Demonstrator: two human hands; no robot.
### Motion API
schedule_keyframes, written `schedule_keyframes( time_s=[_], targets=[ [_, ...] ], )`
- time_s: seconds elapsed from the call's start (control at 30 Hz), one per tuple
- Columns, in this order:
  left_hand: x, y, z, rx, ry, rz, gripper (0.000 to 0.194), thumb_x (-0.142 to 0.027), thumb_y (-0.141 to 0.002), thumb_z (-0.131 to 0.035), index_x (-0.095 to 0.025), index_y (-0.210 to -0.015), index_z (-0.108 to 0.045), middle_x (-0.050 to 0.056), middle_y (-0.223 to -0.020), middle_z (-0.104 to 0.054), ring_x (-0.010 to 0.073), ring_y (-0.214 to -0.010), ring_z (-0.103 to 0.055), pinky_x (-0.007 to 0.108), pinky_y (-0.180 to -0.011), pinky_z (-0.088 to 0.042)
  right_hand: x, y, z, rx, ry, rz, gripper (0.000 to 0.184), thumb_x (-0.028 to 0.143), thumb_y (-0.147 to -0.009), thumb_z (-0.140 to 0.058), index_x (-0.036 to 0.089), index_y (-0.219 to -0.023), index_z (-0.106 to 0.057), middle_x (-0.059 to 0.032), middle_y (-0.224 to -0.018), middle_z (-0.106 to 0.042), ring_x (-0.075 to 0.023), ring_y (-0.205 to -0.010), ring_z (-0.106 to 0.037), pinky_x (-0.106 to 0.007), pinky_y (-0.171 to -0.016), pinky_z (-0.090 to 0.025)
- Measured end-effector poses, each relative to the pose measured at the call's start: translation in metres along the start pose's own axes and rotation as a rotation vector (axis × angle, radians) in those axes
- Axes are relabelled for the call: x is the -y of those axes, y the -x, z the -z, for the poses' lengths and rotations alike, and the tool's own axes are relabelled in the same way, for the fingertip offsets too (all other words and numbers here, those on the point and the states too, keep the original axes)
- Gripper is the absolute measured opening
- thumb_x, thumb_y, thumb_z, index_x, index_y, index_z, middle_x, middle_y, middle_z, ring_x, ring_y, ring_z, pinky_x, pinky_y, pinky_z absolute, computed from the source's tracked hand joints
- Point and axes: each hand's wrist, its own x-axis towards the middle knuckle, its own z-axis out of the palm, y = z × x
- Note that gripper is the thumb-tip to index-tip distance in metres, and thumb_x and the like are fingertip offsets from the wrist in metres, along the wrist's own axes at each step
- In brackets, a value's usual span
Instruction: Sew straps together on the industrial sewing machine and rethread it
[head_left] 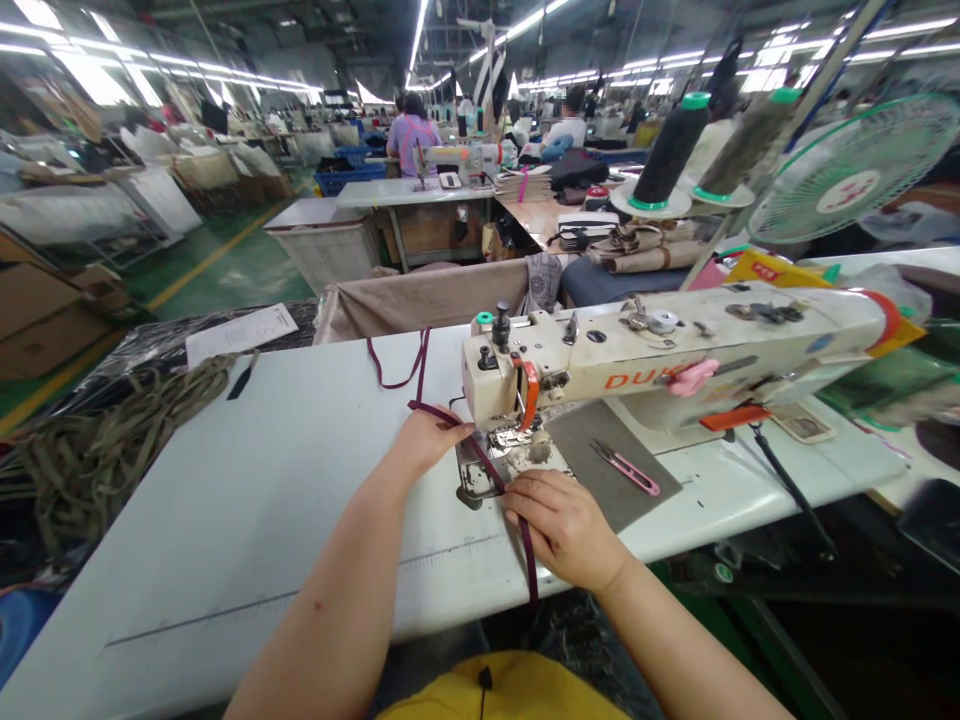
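A narrow dark maroon strap [487,462] runs slantwise across the sewing machine's metal plate, just left of the presser foot [516,436]. My left hand [429,440] is closed on the strap near its far part, thumb pointing toward the needle area. Nearer to me, my right hand [562,525] pinches the same strap, and its tail hangs over the table's front edge. Beyond my left hand the strap loops back over the far edge. The white sewing machine [585,370] stands over the plate with its head close to both hands.
Pink-handled thread snips [626,468] lie on a grey mat [615,500] right of my right hand. A heap of olive straps [127,440] sits at the left. Thread cones [670,150] and a green fan [847,180] stand behind the machine. A person [414,138] sits farther back.
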Motion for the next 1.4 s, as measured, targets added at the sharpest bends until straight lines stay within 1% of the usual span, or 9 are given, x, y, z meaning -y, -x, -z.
schedule_keyframes(
  time_s=[0.23,0.33,0.5,0.7,0.9,1.1,1.27,1.33,1.4],
  targets=[
    [0.003,-0.003,-0.004,0.018,-0.053,-0.026,0.019,-0.038,-0.078,-0.077,-0.019,-0.077,-0.078,0.009,-0.086,-0.079,0.0285,-0.08,-0.073,0.033,-0.066,-0.055,-0.001,0.001,-0.004,0.024,0.035,-0.032,0.025,0.019,-0.1,-0.062,0.021,-0.122,-0.071,-0.0089,-0.119,-0.076,-0.0248,-0.115,-0.068,-0.044,-0.102,-0.058],
    [0.005,-0.004,-0.006,0.046,-0.046,-0.046,0.018,-0.037,-0.079,-0.077,-0.019,-0.078,-0.079,0.01,-0.089,-0.08,0.028,-0.081,-0.074,0.032,-0.066,-0.055,-0.002,-0.002,-0.006,0.042,0.045,-0.054,0.029,0.018,-0.101,-0.059,0.022,-0.127,-0.071,-0.0092,-0.127,-0.074,-0.0244,-0.122,-0.067,-0.045,-0.106,-0.057],
    [0.006,-0.003,-0.01,0.029,-0.059,-0.06,0.015,-0.034,-0.08,-0.079,-0.019,-0.082,-0.08,0.008,-0.086,-0.08,0.026,-0.08,-0.073,0.031,-0.068,-0.056,-0.002,-0.006,-0.006,0.131,0.051,-0.066,0.035,0.023,-0.104,-0.056,0.022,-0.137,-0.067,-0.0108,-0.142,-0.067,-0.0265,-0.137,-0.059,-0.049,-0.113,-0.053],
    [0.007,-0.002,-0.009,0.037,-0.034,-0.106,0.007,-0.022,-0.08,-0.079,-0.018,-0.086,-0.081,0.006,-0.089,-0.079,0.0228,-0.082,-0.073,0.03,-0.073,-0.056,-0.004,-0.007,-0.008,0.126,0.081,-0.059,0.035,0.022,-0.104,-0.058,0.021,-0.138,-0.067,-0.0116,-0.14,-0.069,-0.0266,-0.138,-0.059,-0.048,-0.112,-0.054],
    [0.012,-0.008,-0.02,-0.059,-0.139,-0.163,0.007,-0.017,-0.082,-0.081,-0.017,-0.089,-0.081,0.007,-0.092,-0.078,0.0204,-0.083,-0.072,0.03,-0.078,-0.056,-0.004,-0.007,-0.009,0.124,0.114,-0.078,0.036,0.023,-0.104,-0.059,0.019,-0.139,-0.066,-0.0124,-0.142,-0.067,-0.0287,-0.138,-0.059,-0.05,-0.112,-0.054],
    [0.01,-0.011,-0.029,-0.102,-0.2,-0.133,0.006,-0.019,-0.081,-0.082,-0.018,-0.087,-0.08,0.007,-0.092,-0.078,0.0222,-0.087,-0.071,0.031,-0.079,-0.054,-0.006,-0.006,-0.012,0.107,0.125,-0.079,0.035,0.024,-0.104,-0.059,0.018,-0.138,-0.066,-0.0132,-0.14,-0.068,-0.0295,-0.136,-0.06,-0.052,-0.112,-0.053],
    [0.004,-0.005,-0.021,-0.056,-0.208,-0.082,0.008,-0.024,-0.082,-0.079,-0.017,-0.079,-0.08,0.008,-0.085,-0.079,0.023,-0.081,-0.072,0.03,-0.074,-0.053,-0.001,-0.001,-0.006,0.091,0.068,-0.054,0.028,0.026,-0.106,-0.055,0.018,-0.129,-0.069,-0.0112,-0.127,-0.074,-0.0268,-0.123,-0.066,-0.047,-0.106,-0.055],
    [0.001,-0.001,-0.014,0.022,-0.17,-0.063,0.012,-0.028,-0.082,-0.079,-0.017,-0.077,-0.08,0.007,-0.082,-0.079,0.0236,-0.079,-0.072,0.03,-0.071,-0.053,0.007,0.008,-0.001,0.086,0.033,-0.047,0.029,0.027,-0.107,-0.053,0.018,-0.131,-0.066,-0.0122,-0.128,-0.073,-0.0264,-0.119,-0.067,-0.046,-0.104,-0.056],
    [-0.003,0.005,-0.006,0.146,-0.066,-0.045,0.015,-0.031,-0.081,-0.078,-0.017,-0.081,-0.082,0.007,-0.085,-0.08,0.0243,-0.081,-0.073,0.03,-0.072,-0.054,0.021,0.022,0.005,0.066,0.014,-0.076,0.031,0.028,-0.108,-0.052,0.018,-0.135,-0.064,-0.0135,-0.13,-0.071,-0.0262,-0.116,-0.067,-0.045,-0.1,-0.058]
  ],
)
